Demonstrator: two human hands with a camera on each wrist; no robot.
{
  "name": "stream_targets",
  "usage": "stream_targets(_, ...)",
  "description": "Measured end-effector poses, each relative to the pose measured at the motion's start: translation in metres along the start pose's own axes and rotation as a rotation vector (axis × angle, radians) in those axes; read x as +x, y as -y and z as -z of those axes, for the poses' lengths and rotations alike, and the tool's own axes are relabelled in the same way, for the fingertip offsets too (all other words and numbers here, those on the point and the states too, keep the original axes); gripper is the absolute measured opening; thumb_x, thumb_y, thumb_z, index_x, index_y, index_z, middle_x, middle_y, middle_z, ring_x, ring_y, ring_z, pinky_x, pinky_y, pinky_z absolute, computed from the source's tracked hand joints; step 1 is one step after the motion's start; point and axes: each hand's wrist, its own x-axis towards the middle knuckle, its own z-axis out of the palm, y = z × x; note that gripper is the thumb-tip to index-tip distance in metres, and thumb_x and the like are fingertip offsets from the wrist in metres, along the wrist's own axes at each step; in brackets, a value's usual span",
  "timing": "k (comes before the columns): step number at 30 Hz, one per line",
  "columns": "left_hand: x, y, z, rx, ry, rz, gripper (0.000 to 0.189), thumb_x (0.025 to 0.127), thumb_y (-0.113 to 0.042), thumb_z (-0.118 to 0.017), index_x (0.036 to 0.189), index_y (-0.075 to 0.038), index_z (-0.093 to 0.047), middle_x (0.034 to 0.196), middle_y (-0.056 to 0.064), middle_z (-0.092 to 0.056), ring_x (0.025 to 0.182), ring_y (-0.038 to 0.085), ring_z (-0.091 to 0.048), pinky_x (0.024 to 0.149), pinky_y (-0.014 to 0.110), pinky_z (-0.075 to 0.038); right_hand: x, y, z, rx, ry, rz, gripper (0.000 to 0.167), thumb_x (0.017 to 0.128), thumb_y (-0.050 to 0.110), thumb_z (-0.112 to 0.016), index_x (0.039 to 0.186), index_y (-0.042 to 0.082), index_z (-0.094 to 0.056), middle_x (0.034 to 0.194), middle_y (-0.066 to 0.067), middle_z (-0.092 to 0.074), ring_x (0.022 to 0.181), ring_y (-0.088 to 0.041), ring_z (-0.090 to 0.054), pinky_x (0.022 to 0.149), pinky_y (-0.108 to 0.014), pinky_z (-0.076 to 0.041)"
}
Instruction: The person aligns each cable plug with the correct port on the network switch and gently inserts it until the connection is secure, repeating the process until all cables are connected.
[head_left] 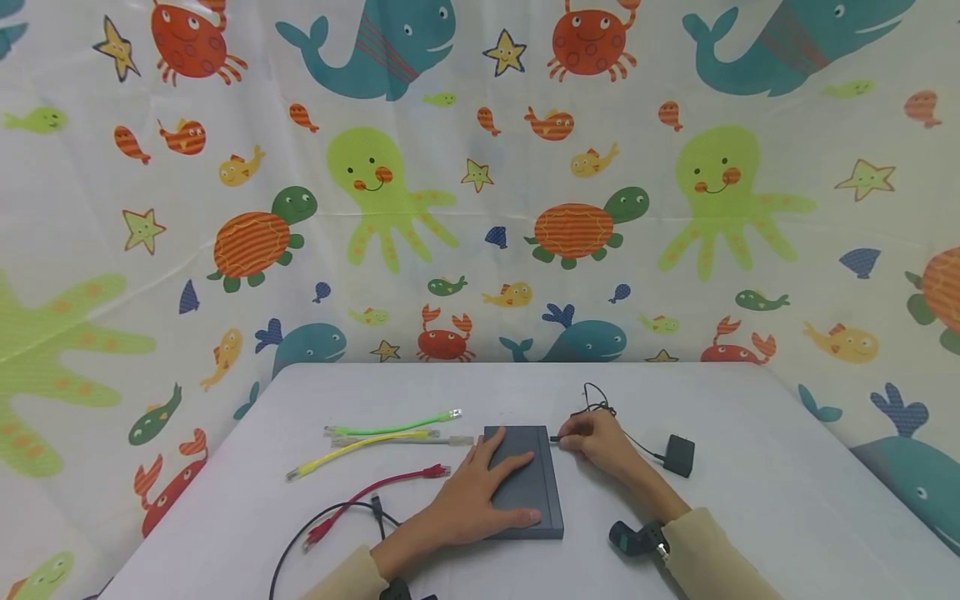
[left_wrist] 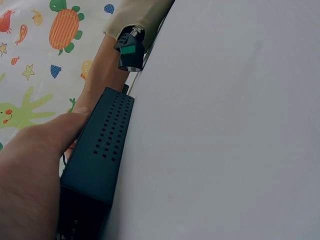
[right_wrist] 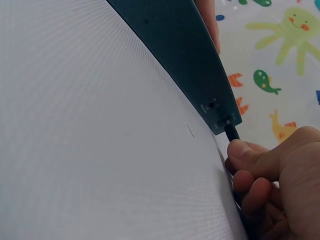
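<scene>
A flat dark grey network switch lies on the white table, with small vent holes along one side in the left wrist view. Across its top rests my left hand, fingers spread. At its right side my right hand pinches a black power plug between thumb and fingers. The plug's tip meets a socket near the corner of the switch; how deep it sits cannot be told. A thin black cord runs from behind the right hand to a black power adapter.
Left of the switch lie a green cable, a yellow cable, a grey cable and a red network cable. A black cable curves near the left forearm. A patterned sea-animal cloth hangs behind the table.
</scene>
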Motion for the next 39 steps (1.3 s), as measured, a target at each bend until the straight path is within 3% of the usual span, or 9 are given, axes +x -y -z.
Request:
stream_targets(15,0.0011,-0.0007,0.0004,-0.008,0.006,0.006,0.074,0.076,-0.082,-0.049,0.142,-0.056,-0.031,0.164,-0.004,-0.008,0.150,0.040,-0.007,0.101,0.074,-0.028,0.0003,0.0006,0.0008,0.021,0.002,-0.033,0.008,0.080,0.005,-0.072,0.088,0.007,-0.072,0.073,-0.002,-0.062,0.057,-0.012,-0.051,0.050,-0.023,-0.045)
stream_targets(29,-0.0005,0.0004,-0.0002,-0.014,0.010,0.012,0.074,0.076,-0.083,-0.049,0.142,-0.056,-0.030,0.164,-0.003,-0.008,0.149,0.043,-0.008,0.101,0.074,-0.029,-0.0009,0.0034,-0.0009,0.011,-0.001,-0.044,0.010,0.079,0.004,-0.072,0.088,0.008,-0.072,0.083,-0.004,-0.066,0.060,-0.012,-0.052,0.053,-0.023,-0.046)
stream_targets(39,-0.0001,0.0008,-0.0002,-0.008,0.011,0.004,0.074,0.075,-0.084,-0.047,0.142,-0.057,-0.029,0.164,-0.004,-0.007,0.149,0.041,-0.008,0.101,0.074,-0.029,-0.0022,0.0057,0.0007,-0.014,-0.017,-0.032,0.009,0.079,0.006,-0.073,0.088,0.007,-0.073,0.079,-0.003,-0.065,0.058,-0.012,-0.052,0.052,-0.023,-0.046)
